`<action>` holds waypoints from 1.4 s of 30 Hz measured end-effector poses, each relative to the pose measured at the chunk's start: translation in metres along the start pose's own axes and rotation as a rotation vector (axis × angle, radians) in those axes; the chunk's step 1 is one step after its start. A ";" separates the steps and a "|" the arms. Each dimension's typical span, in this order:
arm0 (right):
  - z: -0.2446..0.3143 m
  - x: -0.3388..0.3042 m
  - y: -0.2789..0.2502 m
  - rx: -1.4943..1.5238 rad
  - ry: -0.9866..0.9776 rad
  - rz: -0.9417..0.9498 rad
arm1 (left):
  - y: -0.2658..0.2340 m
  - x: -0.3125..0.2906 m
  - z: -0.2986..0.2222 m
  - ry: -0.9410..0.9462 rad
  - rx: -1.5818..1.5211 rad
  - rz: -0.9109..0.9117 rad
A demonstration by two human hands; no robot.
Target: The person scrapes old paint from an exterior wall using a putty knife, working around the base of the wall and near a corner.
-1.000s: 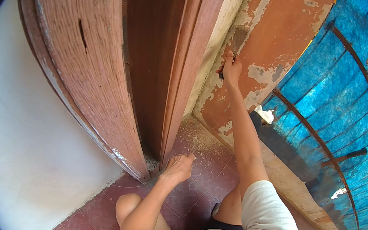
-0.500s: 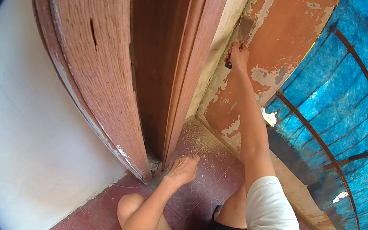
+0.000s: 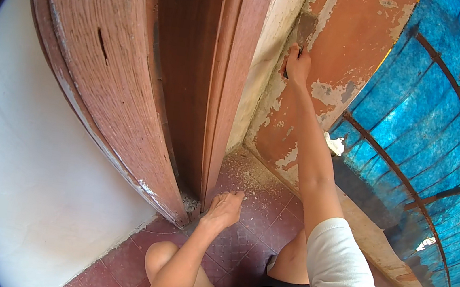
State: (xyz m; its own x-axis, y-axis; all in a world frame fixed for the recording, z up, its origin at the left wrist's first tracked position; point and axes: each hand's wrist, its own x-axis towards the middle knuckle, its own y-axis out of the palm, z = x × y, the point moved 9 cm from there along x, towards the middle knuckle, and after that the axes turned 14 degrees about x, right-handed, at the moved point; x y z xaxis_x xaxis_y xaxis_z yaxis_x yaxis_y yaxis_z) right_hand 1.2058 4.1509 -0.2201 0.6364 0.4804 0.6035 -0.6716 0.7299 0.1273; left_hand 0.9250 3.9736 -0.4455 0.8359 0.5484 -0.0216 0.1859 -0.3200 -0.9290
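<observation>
My right hand (image 3: pixel 297 66) is wrapped round the handle of a putty knife, its arm stretched far up ahead. The flat metal blade of the putty knife (image 3: pixel 306 27) lies against the orange painted wall (image 3: pixel 347 48), close to the corner with the door frame. Around the blade the paint is worn off in grey and cream patches. My left hand (image 3: pixel 225 208) hangs above the tiled floor by the foot of the door frame, its fingers curled; whether anything is inside them is hidden.
A brown wooden door frame (image 3: pixel 98 39) rises at the left beside a white wall (image 3: pixel 47 166). Paint flakes (image 3: pixel 249 172) lie scattered over the red floor tiles (image 3: pixel 259 211). At the right, blue sheeting (image 3: pixel 419 122) hangs behind rusty metal bars, with a white crumpled scrap (image 3: pixel 334 144) at the wall's edge.
My right hand and the putty knife have shifted slightly upward along the wall. The view has turned a little, and my left hand stays curled in nearly the same place.
</observation>
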 end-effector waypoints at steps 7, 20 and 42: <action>0.008 0.002 0.000 0.085 0.059 0.030 | 0.004 0.001 0.004 0.003 0.005 -0.053; 0.056 0.052 0.018 0.096 0.027 -0.014 | 0.012 0.003 0.007 -0.003 -0.008 -0.009; 0.086 0.080 0.015 -0.031 -0.037 0.038 | 0.010 0.012 0.000 0.020 -0.043 0.033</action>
State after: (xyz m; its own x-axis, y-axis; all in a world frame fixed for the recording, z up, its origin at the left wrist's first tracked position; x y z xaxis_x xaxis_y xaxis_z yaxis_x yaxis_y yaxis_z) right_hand 1.2138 4.1582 -0.1021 0.5959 0.4901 0.6361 -0.6824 0.7266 0.0795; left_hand 0.9367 3.9766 -0.4550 0.8520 0.5216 -0.0438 0.1799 -0.3704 -0.9113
